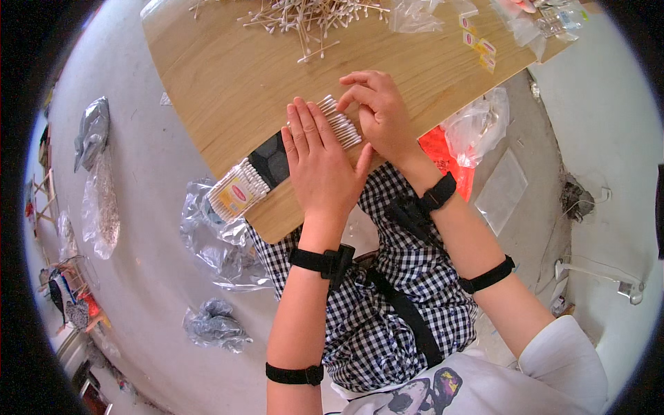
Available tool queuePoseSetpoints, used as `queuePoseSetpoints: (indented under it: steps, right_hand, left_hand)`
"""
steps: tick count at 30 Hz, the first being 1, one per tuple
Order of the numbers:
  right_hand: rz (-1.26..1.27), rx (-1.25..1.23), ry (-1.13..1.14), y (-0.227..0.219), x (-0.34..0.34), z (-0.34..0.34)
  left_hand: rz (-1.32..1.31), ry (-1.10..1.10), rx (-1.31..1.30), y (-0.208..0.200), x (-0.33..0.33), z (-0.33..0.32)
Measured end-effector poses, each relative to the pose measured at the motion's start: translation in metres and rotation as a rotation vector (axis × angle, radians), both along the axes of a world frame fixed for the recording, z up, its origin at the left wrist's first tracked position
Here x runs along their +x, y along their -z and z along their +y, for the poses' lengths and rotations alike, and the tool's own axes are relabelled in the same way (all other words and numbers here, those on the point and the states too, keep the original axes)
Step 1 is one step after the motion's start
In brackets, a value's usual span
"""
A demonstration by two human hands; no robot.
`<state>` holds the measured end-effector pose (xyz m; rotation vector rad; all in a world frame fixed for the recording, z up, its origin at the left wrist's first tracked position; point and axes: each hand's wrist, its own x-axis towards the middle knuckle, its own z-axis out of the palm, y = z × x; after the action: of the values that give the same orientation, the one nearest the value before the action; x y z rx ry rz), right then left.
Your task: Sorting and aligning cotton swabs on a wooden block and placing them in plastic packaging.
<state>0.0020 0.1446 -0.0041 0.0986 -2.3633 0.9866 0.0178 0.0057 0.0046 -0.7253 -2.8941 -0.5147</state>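
A row of white cotton swabs [341, 123] lies side by side on the wooden table. My left hand [313, 155] rests flat over the near-left part of this row, fingers straight and thumb spread. It hides the swabs beneath it. At the row's far right end is my right hand [379, 111], its fingers bent and apart, with the fingertips close to the swab tips; nothing shows between them. Beside my left hand lies a dark pad with a hexagon pattern [270, 160]. A clear pack of swabs with a yellow and red label [237, 191] sits at the table's near-left corner.
A loose heap of swabs [311, 17] covers the far part of the table [214, 76]. Yellow labels [478, 45] and clear plastic bags [415, 17] lie at the far right. Plastic bags [221, 238] and a red bag [443, 155] are below the table.
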Motion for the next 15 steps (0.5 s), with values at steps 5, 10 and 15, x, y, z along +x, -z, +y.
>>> queuePoseSetpoints:
  steps: [5, 10, 15]
  right_hand:
    - [-0.055, 0.000, -0.021, -0.002, 0.003, -0.002]
    - [-0.042, 0.091, -0.063, -0.016, -0.005, -0.009]
    - [-0.084, 0.247, -0.045, -0.019, -0.024, 0.004]
  left_hand:
    - [-0.026, 0.001, 0.001, -0.004, 0.002, -0.001]
    - [-0.075, -0.013, -0.020, -0.008, 0.005, -0.003]
    - [-0.085, -0.013, 0.010, -0.012, 0.007, -0.002]
